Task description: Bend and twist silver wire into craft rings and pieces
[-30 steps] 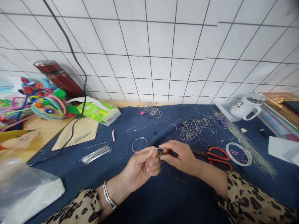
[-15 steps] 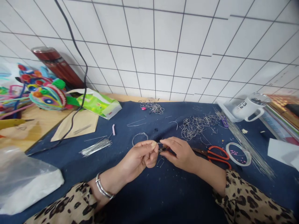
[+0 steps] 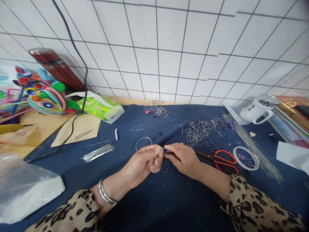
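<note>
My left hand (image 3: pixel 145 162) and my right hand (image 3: pixel 182 158) meet over the dark blue cloth (image 3: pixel 169 199), fingertips almost touching. Both are pinched closed on a thin piece of silver wire (image 3: pixel 165 167), whose bent loop hangs just below the fingers. My right hand also grips a small dark tool, mostly hidden by the fingers. A silver wire ring (image 3: pixel 143 142) lies just beyond my left hand. A silver bangle (image 3: pixel 105 195) is on my left wrist.
Red-handled scissors (image 3: pixel 220 159) lie right of my hand, beside a clear round lid (image 3: pixel 246 158) with pink beads. Wire tangles (image 3: pixel 202 127), a bundle of straight wires (image 3: pixel 98 153), a white mug (image 3: pixel 257 109), a green packet (image 3: pixel 101 109), colourful craft pieces (image 3: pixel 45 100) and a plastic bag (image 3: pixel 26 190) surround.
Both hands have drawn slightly closer together and shifted a little left. The small tool that showed between the fingers earlier is now mostly covered; a bent wire loop now hangs below them.
</note>
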Tool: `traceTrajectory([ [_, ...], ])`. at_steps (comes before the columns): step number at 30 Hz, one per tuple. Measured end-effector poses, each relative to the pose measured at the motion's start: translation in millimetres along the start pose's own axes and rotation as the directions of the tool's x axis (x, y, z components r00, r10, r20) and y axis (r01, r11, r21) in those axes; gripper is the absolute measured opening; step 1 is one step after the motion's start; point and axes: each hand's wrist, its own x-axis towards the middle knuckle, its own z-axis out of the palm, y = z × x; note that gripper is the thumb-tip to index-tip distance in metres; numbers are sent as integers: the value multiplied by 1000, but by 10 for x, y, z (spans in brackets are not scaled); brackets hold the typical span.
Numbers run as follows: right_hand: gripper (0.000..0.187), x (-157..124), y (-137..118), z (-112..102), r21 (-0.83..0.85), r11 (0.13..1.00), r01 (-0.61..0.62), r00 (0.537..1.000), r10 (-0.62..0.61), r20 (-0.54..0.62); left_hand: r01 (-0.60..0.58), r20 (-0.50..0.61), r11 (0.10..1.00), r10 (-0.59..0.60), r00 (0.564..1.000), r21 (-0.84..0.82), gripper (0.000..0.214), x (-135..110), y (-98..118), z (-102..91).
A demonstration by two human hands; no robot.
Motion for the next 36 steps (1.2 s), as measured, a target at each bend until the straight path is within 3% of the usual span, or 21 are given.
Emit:
traceTrajectory([
  [5,42,-8,6,27,79,991,-105,994,105,2,-33,-15,999,33,999,4,20,1,-4,10],
  [18,31,-31,55,54,118,990,-76,997,75,10,-45,-5,993,46,999,114,23,22,-5,-14],
  [30,32,-23,75,59,147,982,-119,993,122,-11,-23,34,999,22,999,38,23,45,-43,-21],
  [36,32,20,25,3,224,948,-226,971,237,-23,-168,19,948,169,985,271,27,7,-45,23],
])
